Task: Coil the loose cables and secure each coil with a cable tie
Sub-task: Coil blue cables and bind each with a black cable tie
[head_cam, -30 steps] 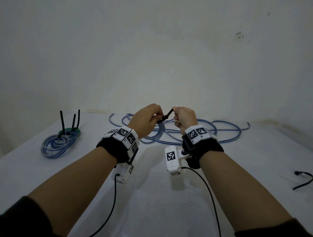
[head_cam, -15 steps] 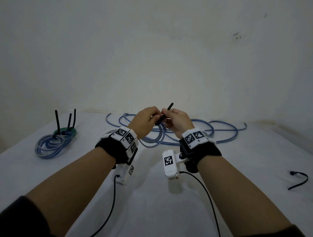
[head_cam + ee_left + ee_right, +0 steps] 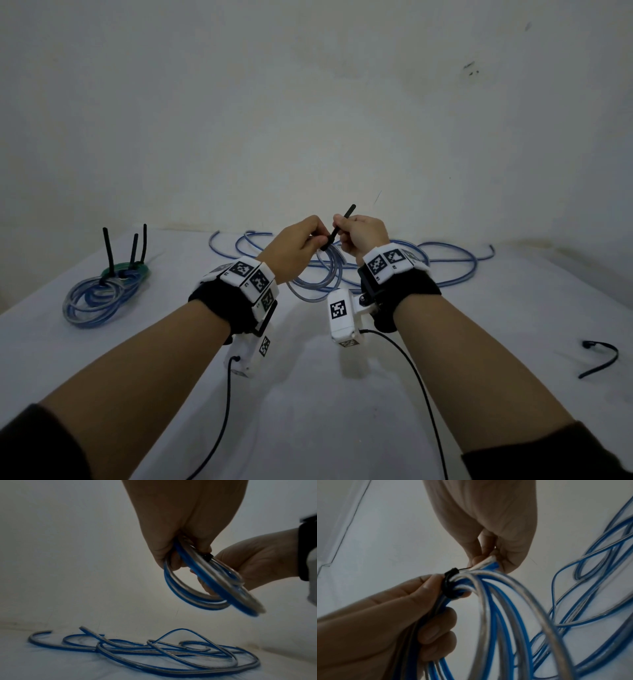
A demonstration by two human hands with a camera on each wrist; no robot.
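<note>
One blue-and-clear coil [image 3: 317,277], black-tied [image 3: 449,584]

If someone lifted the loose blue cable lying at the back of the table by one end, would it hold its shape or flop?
Probably flop: the loose blue cable sprawls in slack, crossing loops on the table. Some springiness is likely, since one loop arches above the surface. It looks light and thin, and would likely drag and tangle.
</note>
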